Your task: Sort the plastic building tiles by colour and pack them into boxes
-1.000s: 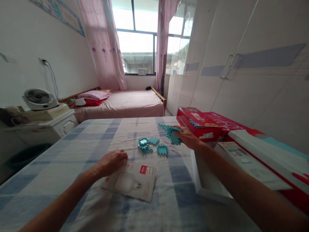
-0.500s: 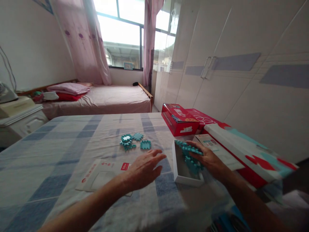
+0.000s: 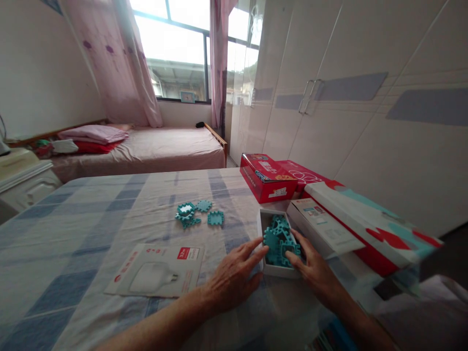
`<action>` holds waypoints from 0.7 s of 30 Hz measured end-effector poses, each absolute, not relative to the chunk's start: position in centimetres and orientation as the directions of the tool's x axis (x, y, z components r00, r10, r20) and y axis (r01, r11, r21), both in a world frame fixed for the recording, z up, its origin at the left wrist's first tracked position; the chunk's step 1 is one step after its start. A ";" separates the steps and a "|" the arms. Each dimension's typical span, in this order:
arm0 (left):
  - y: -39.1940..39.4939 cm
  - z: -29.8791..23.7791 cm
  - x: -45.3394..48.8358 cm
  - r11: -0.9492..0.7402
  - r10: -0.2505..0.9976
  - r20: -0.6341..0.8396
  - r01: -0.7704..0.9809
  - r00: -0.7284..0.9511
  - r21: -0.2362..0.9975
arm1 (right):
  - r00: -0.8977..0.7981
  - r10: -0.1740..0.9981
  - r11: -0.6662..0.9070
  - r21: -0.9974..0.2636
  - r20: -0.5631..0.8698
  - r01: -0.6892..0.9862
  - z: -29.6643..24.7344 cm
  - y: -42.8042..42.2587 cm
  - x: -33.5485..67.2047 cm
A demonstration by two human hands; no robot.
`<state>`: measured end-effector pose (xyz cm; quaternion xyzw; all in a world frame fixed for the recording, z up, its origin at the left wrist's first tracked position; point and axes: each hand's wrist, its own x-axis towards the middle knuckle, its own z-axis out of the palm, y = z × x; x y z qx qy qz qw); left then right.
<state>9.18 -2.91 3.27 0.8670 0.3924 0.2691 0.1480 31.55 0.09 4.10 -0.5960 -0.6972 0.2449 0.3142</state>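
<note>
A white open-topped box [image 3: 261, 219] on the bed-like covered surface holds a heap of teal interlocking toothed pieces [image 3: 272, 241]. My right hand [image 3: 317, 268] is at the box's right side, its thumb on a square teal piece [image 3: 288, 251] and its fingers curled along the right edge. Resting against the left rim, my left hand [image 3: 237, 270] has its fingers stretched out and holds nothing. Farther off, several loose teal pieces lie on the cloth: a ring-shaped one [image 3: 185, 209] over others, a flat one [image 3: 204, 205] and a square one [image 3: 215, 218].
Left of my hands lies a flat card package [image 3: 157, 270] with a light bulb picture. A red box [image 3: 268, 178] stands behind the white box. On the right are a white carton [image 3: 323, 224] and a long red-and-white package [image 3: 373, 229]. The striped cloth [image 3: 120, 209] covers the surface.
My right hand has lowered the teal pieces into the white box. My left hand has moved right to the box's left rim, uncovering more of the card package. The view has shifted slightly.
</note>
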 end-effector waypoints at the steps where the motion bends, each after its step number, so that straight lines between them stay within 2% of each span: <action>1: -2.9 3.1 9.2 -0.652 0.757 0.354 0.602 0.549 0.461 | -0.122 0.980 0.197 -0.713 0.155 0.673 3.8 0.3 31.3; 5: -2.8 2.9 9.0 -0.630 0.777 0.369 0.631 0.511 0.453 | -0.197 0.943 0.329 -0.656 0.269 0.679 4.0 1.6 30.4; 9: -2.7 3.0 8.9 -0.626 0.780 0.371 0.639 0.504 0.447 | -0.182 0.892 0.370 -0.438 0.413 0.819 4.8 2.4 30.4; 12: -2.6 3.2 8.8 -0.632 0.775 0.367 0.624 0.514 0.461 | -0.257 0.895 0.386 -0.344 0.365 0.856 4.9 2.2 30.6; 15: -2.5 3.1 8.8 -0.636 0.772 0.366 0.605 0.520 0.479 | -0.367 0.891 0.447 -0.378 0.268 0.811 5.1 2.0 30.4; 21: -2.3 2.6 8.8 -0.628 0.778 0.394 0.600 0.489 0.496 | -0.337 0.893 0.430 -0.341 0.300 0.836 5.9 2.9 29.5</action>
